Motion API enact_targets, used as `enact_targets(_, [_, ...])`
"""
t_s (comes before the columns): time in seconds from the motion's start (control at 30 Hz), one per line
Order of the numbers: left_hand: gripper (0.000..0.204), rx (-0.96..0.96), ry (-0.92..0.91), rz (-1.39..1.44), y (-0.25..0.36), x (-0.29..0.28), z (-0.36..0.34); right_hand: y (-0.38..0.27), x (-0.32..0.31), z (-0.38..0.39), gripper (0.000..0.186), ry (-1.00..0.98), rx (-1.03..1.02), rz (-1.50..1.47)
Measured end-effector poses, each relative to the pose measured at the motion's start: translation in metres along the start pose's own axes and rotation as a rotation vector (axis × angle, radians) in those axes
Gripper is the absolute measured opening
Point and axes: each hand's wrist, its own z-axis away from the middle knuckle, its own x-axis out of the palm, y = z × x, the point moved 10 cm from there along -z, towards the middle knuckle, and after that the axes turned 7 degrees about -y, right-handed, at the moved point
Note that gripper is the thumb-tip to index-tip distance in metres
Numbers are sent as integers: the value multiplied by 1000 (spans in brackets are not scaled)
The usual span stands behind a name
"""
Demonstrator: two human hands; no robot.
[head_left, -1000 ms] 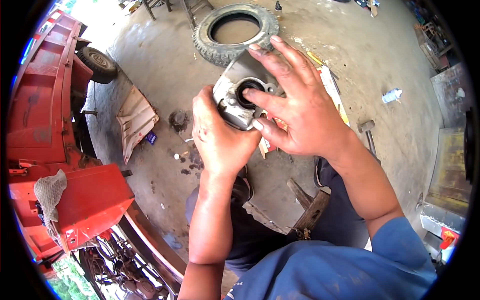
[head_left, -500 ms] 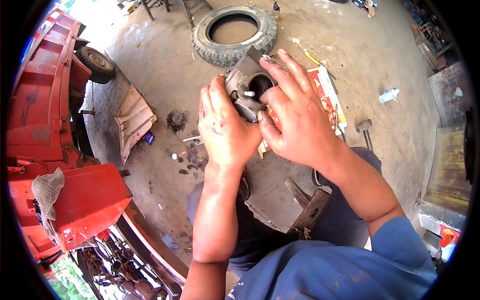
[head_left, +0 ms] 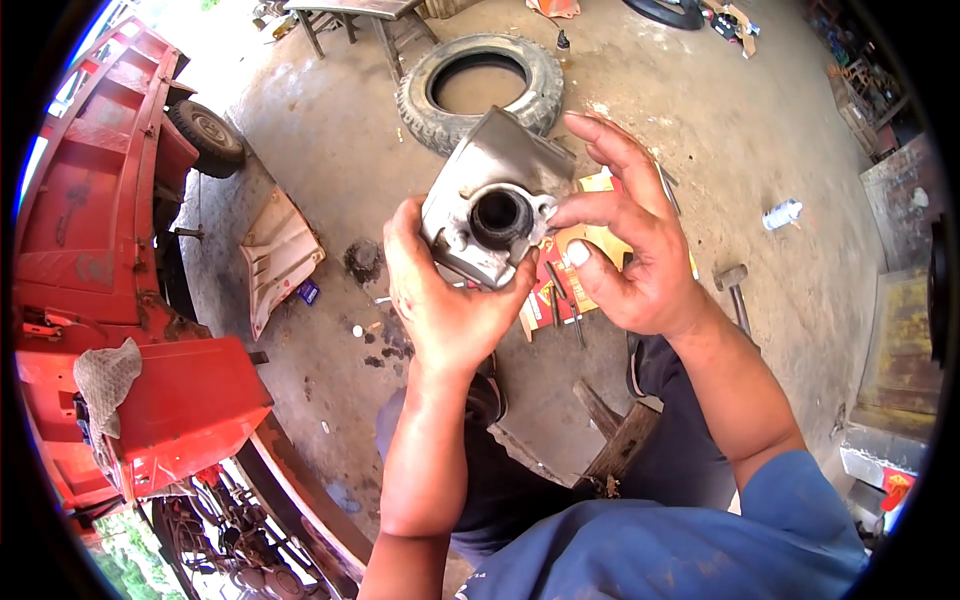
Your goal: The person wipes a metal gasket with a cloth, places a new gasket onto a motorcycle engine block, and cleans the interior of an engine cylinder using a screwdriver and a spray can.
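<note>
Grey cast-metal engine part (head_left: 492,205), looks like a small cylinder block with a round bore facing up at me, sits cupped in my left hand (head_left: 450,300), fingers wrapped under and around its lower edge. My right hand (head_left: 630,260) is open, fingers spread, with just the fingertips (head_left: 560,212) touching the flange beside the bore, so it's steadying, not gripping. I'd guess the thing is heavy for its size, totally rigid, and a bit greasy, so I'd grab it by the flat outer walls and keep fingers off the bore edge. It's held up well above the concrete floor (head_left: 700,110). Below it lie a red and yellow box (head_left: 560,290) with a couple of hand tools, a hammer (head_left: 735,285) to the right, an old tyre (head_left: 480,85) further out, and a red cart (head_left: 110,300) on the left.
</note>
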Motion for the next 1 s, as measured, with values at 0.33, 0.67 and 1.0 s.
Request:
enact_targets(0.33, [98,162,21,154,21,-2,3,-12,-15,4,21,98,-80,-75])
enact_targets(0.67, [95,133,-50,96,24,13,0,-26,-4,-2,25,-36,-78,279])
enact_targets(1.0, [97,-60,-71,151,2,18,5,39,-25,9,33,191,155,-620])
